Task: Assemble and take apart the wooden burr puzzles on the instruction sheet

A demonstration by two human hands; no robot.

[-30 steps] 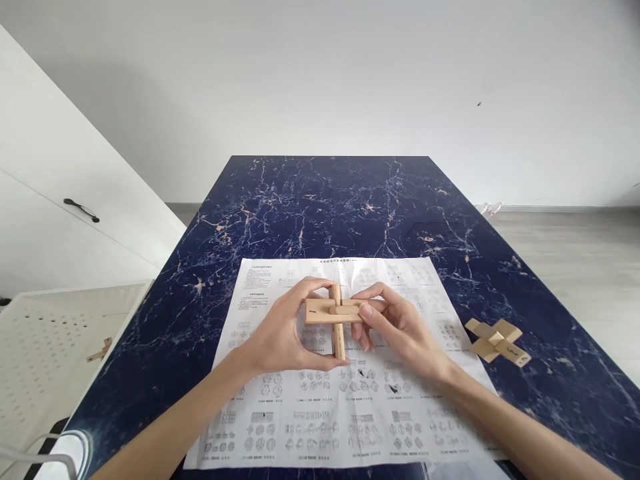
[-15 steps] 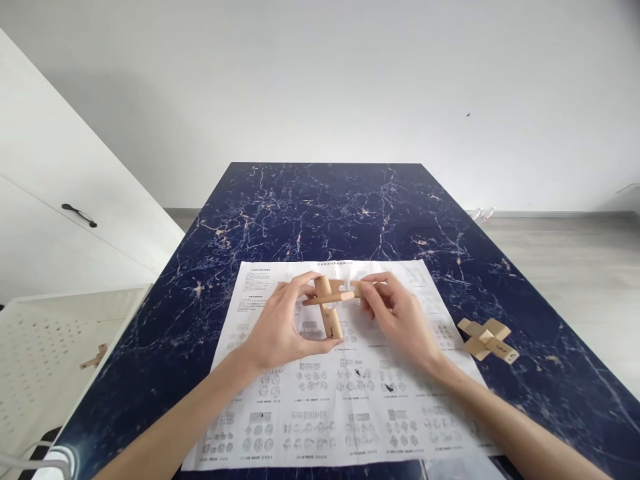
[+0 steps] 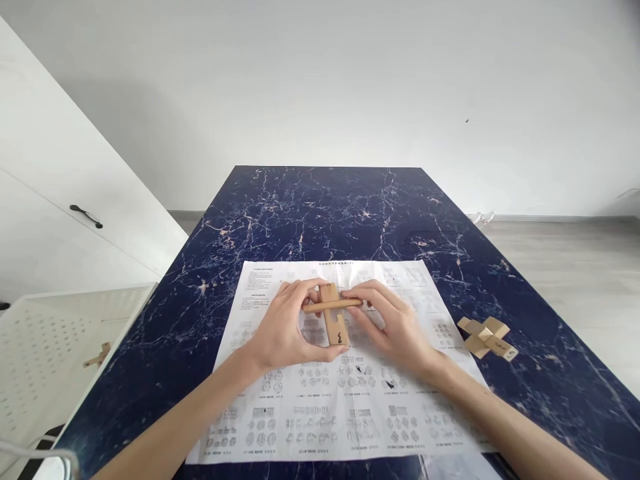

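Observation:
My left hand (image 3: 284,325) is closed on a wooden burr puzzle piece (image 3: 339,335), thumb at its near end and fingers at its far end. That piece has a notch in its right side and a dark mark on its near end. A slim wooden bar (image 3: 333,305) crosses over it from left to right. My right hand (image 3: 396,321) pinches the bar's right end between thumb and fingers. Both pieces are above a printed sheet (image 3: 300,393) with rows of puzzle drawings. My left fingers partly hide the bar's left end.
Right of the sheet, a cross of joined wooden pieces (image 3: 487,337) lies on the dark blue marbled table (image 3: 320,213). A white perforated basket (image 3: 45,340) stands at the left, with a small wooden piece (image 3: 97,355) in it. Behind it is a white cabinet (image 3: 75,160).
My right hand has moved slightly left, its fingers now at the crossing bar's right end. The pieces in my left hand have turned, showing more of the marked face.

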